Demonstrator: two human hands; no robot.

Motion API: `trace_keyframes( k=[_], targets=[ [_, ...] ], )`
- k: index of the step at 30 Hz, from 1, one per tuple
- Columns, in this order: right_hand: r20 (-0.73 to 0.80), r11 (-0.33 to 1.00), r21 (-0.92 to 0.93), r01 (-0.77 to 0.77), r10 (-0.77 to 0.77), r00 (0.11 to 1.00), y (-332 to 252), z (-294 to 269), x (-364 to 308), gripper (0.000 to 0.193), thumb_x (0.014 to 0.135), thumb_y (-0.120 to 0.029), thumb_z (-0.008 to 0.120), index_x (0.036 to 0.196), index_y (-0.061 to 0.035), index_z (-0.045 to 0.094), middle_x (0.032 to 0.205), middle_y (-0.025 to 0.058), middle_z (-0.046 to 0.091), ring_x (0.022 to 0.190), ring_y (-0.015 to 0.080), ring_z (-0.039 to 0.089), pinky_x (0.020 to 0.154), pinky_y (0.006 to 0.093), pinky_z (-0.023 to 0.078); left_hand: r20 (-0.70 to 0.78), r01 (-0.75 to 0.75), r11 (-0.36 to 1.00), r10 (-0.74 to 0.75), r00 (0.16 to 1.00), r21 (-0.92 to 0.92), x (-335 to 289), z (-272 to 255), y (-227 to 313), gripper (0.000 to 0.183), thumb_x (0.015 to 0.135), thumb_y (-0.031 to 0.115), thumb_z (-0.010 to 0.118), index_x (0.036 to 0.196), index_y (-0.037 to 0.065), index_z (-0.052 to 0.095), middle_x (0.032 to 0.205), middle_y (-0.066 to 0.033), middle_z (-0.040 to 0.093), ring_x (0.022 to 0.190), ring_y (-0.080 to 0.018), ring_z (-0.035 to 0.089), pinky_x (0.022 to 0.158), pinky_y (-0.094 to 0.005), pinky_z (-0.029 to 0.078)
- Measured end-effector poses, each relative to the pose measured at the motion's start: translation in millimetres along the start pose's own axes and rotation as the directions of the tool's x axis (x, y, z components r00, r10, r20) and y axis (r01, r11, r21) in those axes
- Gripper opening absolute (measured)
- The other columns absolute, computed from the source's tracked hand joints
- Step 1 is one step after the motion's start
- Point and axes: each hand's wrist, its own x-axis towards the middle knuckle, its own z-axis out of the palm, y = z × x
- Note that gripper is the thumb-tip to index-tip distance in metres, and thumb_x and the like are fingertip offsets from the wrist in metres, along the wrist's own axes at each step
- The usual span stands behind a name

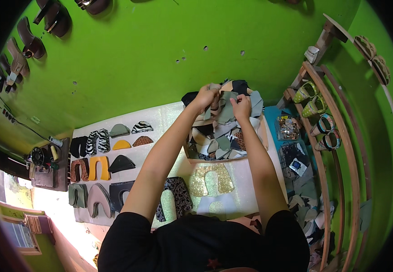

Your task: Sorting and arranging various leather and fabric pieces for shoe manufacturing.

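Note:
Both my hands are over a heap of leather-like scraps (226, 129) at the far end of the table, near the green wall. My left hand (208, 96) is closed, its fingers pinching a grey-green scrap (227, 110). Close by on the right, my right hand (241, 108) has its fingertips closed on the same scrap's other side. Grey, beige, black and spotted pieces lie loosely around and below it. Parts of the scrap are hidden behind my fingers.
Stacks of cut U-shaped pieces (99, 168) and half-round pieces (121, 163) stand in rows at the left of the white table (169, 118). Gold glitter pieces (211, 180) lie nearer me. A wooden rack (341, 149) with sandals stands right; a sewing machine (42, 158) is far left.

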Motion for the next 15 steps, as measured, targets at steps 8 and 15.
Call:
trace_keyframes(
  k=[8, 15],
  targets=[
    [-0.186, 0.992, -0.018, 0.122, -0.124, 0.975, -5, -24, 25, 0.019, 0.059, -0.016, 0.074, 0.065, -0.0023, 0.061, 0.068, 0.0127, 0.058, 0.065, 0.0289, 0.056, 0.062, 0.0368, 0.044, -0.001, 0.008, 1.0, -0.008, 1.0, 0.026, -7, -35, 21, 0.036, 0.088, 0.013, 0.039, 0.122, 0.006, 0.041, 0.086, -0.0012, 0.058, 0.048, -0.0067, 0.035, 0.045, -0.0211, 0.032],
    [-0.259, 0.988, 0.117, 0.097, -0.064, 0.964, -36, -29, 34, 0.017, 0.062, -0.014, 0.069, 0.064, -0.001, 0.057, 0.068, 0.0138, 0.058, 0.065, 0.031, 0.056, 0.062, 0.038, 0.044, -0.078, -0.016, 0.975, -0.002, 0.997, -0.223, -20, -65, 7, 0.042, 0.087, 0.009, 0.035, 0.13, 0.009, 0.031, 0.106, -0.0013, 0.058, 0.049, -0.0068, 0.035, 0.051, -0.021, 0.036]
  ],
)
